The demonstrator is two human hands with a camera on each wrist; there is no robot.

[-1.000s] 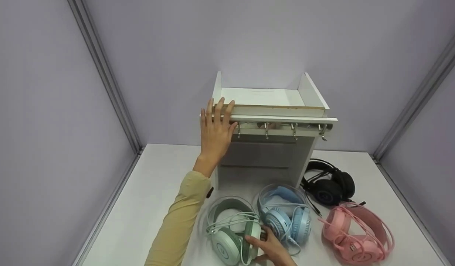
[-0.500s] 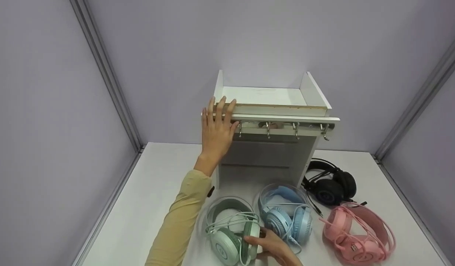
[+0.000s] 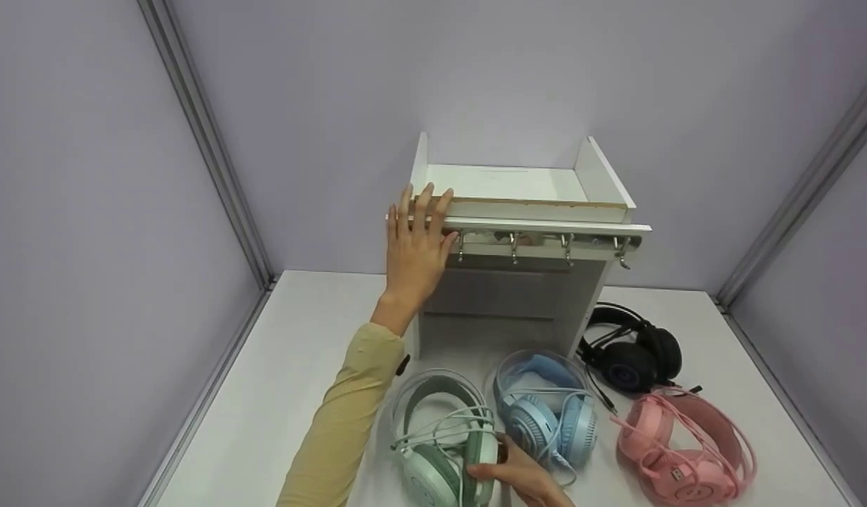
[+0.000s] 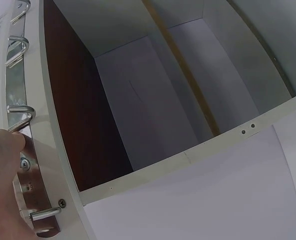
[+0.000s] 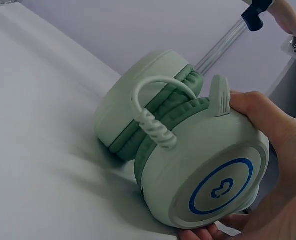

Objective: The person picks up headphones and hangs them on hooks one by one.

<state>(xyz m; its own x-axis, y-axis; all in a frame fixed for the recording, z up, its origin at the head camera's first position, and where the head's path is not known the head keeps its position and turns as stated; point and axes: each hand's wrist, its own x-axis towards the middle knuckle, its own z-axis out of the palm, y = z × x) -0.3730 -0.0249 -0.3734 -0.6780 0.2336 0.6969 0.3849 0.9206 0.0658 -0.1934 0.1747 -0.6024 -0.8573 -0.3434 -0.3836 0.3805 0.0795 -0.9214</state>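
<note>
My left hand (image 3: 415, 257) rests against the front of a white shelf unit (image 3: 539, 211), straight fingers reaching up over its top board and the thumb beside a metal hook. In the left wrist view, part of that hand (image 4: 5, 185) shows along the hook rail (image 4: 18, 90). Pale green headphones (image 3: 433, 475) with a loosely wound cable are at the front, below the shelf. My right hand (image 3: 521, 472) grips their right ear cup, thumb on one side. Up close, the right wrist view shows the thumb at the top and fingertips under the cup (image 5: 207, 165).
Light blue headphones (image 3: 546, 422) lie just right of the green pair. Black headphones (image 3: 630, 359) lie beside the shelf's right side, and pink ones (image 3: 687, 451) at the front right. Several hooks (image 3: 567, 246) stick out from the shelf front. Grey walls (image 3: 299, 141) enclose the white table (image 3: 264, 394).
The green headphones have tipped, their headband standing up more and their ear cups shifting toward the front edge, with my right hand on the cup. My left hand keeps its place on the shelf.
</note>
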